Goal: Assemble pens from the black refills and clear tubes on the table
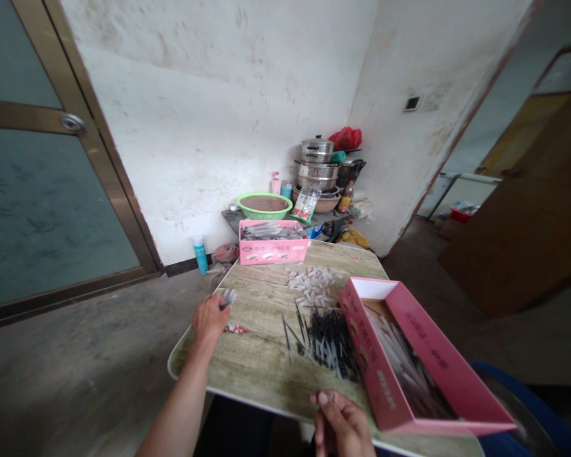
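Observation:
At the table's left edge, my left hand point(211, 316) is closed round a few small whitish pieces point(229, 296). My right hand point(340, 422) is at the near edge, its fingers curled together; whatever they may hold is too small to make out. Beyond it lies a pile of thin black and clear sticks point(330, 343), with small whitish pieces point(311, 284) heaped farther back. To the right stands a large pink box point(375, 374) holding long translucent pieces point(409, 362). A smaller pink box point(273, 251), filled with thin pieces, sits at the far end.
The wood-patterned table point(261, 362) has a red-and-white mark near my left hand. Behind it, a low dark stand holds a green basin point(265, 216), stacked steel pots point(318, 171) and bottles. A blue spray can point(200, 255) is on the floor by the wall.

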{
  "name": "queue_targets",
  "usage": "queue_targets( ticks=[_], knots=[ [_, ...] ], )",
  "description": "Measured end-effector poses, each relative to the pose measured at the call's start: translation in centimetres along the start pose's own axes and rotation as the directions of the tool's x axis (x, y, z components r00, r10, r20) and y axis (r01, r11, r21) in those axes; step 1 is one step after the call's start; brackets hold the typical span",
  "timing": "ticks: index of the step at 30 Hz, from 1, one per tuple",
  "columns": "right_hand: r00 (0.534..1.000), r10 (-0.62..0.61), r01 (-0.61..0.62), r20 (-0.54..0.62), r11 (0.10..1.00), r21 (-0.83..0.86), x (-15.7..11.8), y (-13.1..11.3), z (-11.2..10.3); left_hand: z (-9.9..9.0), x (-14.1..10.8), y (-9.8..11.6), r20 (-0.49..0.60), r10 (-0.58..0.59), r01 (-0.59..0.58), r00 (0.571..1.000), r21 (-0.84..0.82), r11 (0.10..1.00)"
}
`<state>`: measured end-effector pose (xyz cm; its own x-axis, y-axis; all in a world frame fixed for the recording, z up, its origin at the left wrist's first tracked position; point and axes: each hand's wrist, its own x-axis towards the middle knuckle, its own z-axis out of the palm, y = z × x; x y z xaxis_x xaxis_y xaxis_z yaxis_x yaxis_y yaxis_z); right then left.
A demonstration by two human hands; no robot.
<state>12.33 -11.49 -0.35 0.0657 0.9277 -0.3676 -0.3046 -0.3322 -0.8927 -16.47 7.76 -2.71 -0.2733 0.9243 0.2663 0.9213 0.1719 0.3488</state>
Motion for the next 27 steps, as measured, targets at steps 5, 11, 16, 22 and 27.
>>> queue_targets(
  ticks=[5, 11, 16, 22, 27],
  knots=[
    [1.000, -0.030, 0.030, 0.006, 1.000, -0.010, -0.3, -0.6, -0.2, -0.8, 0.0, 0.7, -0.042, -0.003, 0.001, 0.999, -0.036, 0.999],
    [0.996, -0.080, 0.085, 0.042, 0.990, -0.111, -0.9, -2.6, -0.5, -0.6, -1.6, 7.3, -0.065, 0.228, -0.237, 0.971, -0.297, 0.925],
    [0.988, -0.156, 0.156, 0.019, 0.961, -0.228, -1.8, -4.6, -1.3, 1.7, -4.0, 13.8, 0.115, 0.461, -0.363, 0.880, -0.464, 0.808],
    [0.932, -0.345, 0.260, -0.112, 0.850, -0.458, -3.8, -8.0, -4.3, 4.0, -4.2, 16.6, 0.174, 0.459, -0.373, 0.871, -0.373, 0.849],
    [0.748, -0.624, 0.215, -0.228, 0.552, -0.806, -3.3, -11.1, -8.8, 5.3, -4.4, 16.3, 0.105, 0.534, -0.454, 0.839, -0.404, 0.794]
  ],
)
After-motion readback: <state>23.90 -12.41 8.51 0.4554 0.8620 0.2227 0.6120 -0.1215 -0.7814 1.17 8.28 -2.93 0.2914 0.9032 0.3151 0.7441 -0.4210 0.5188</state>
